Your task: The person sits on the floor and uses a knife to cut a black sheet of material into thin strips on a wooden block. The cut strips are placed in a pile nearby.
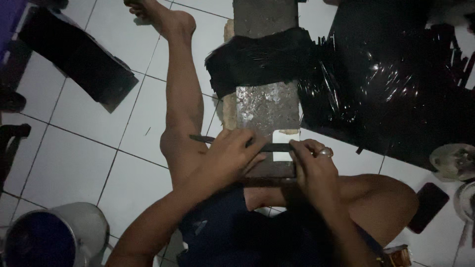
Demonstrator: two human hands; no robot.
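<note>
I sit on a white tiled floor with a grey stone slab (267,106) lying lengthwise between my legs. My left hand (231,154) and my right hand (312,165) both grip a long, thin dark blade (278,147) held crosswise over the slab's near end. The blade's pointed tip (198,139) sticks out to the left past my left hand. A small white piece (282,148) lies under the blade. A black cloth (260,59) is draped across the slab's middle.
Crumpled black plastic sheet (396,84) with thin dark strips covers the floor at right. A black box (79,59) lies at upper left. A grey bucket (54,235) stands at lower left. A dark flat phone-like object (428,206) and a round dish (455,160) sit at right.
</note>
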